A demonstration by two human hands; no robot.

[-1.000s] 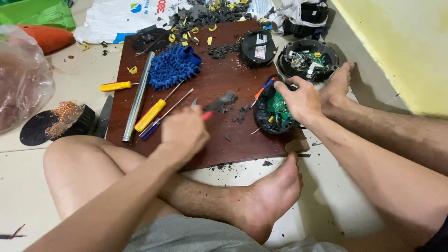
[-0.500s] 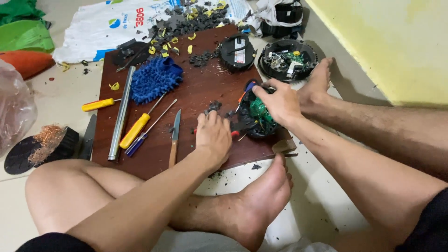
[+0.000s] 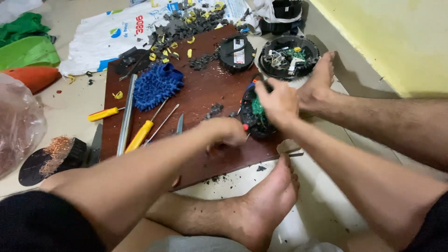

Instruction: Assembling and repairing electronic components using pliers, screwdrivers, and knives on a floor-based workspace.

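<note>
Head camera is looking down on a dark red-brown board [image 3: 200, 100] lying on the floor, and both hands are meeting at its near right corner. Sitting there, close to the right edge, is a round black housing [image 3: 255, 116] with a green circuit board showing inside. The right hand [image 3: 276, 100] is lying over the top of this housing from the far right side, fingers curled down onto its rim and pinning it against the board. The left hand [image 3: 224, 134] is coming in from the near left, knuckles up and fingers clenched around something with a small red tip; what it is grasping is hidden under the hand, so I cannot tell what it is. That red tip is pointing right, toward the housing's left flank, which is lying just beside the left hand's fingertips. Both hands are equally close, the right on top, the left at the side. Lying well apart along the board's left half are a yellow-handled screwdriver [image 3: 140, 135], a grey metal bar [image 3: 127, 114] and a blue bristly pad [image 3: 156, 86], their long axes running roughly from near edge to far edge.
</note>
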